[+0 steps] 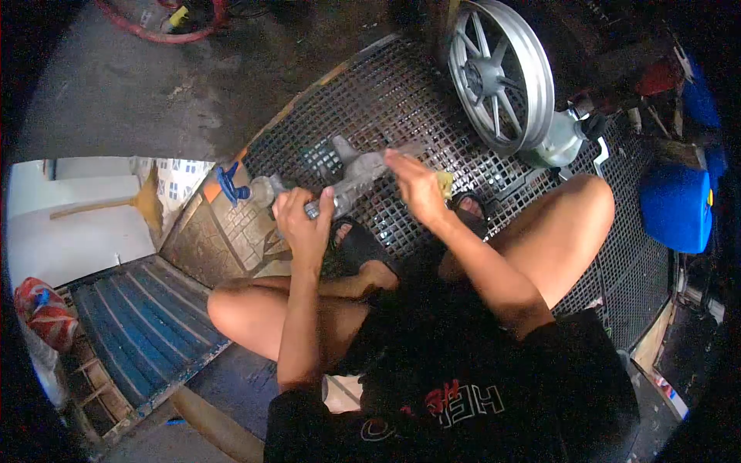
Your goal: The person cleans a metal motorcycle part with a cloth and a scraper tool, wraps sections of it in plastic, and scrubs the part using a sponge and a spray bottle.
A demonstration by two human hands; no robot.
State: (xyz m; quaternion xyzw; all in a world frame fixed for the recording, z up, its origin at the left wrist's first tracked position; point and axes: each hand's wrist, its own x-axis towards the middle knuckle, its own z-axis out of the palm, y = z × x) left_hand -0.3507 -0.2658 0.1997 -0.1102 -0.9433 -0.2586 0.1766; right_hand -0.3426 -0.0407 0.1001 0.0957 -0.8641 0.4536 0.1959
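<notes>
My left hand (302,220) is closed around one end of a long grey metal part (359,176), which looks cast and has a branch sticking out. It is held at a slant above the black grating. At the part's other end is my right hand (419,191), its fingers curled and slightly blurred. A yellow sponge-like piece (445,184) shows at the edge of that hand, most of it hidden by the palm. A clear container (266,190) and a blue plastic object (231,185) lie just beyond my left hand.
A silver spoked wheel (505,77) stands upright on the wet black grating (309,123). Beside it is a translucent jug (563,139). A blue jerrycan (677,204) is at the right. To the left are a broom (147,202) and blue corrugated sheeting (143,324).
</notes>
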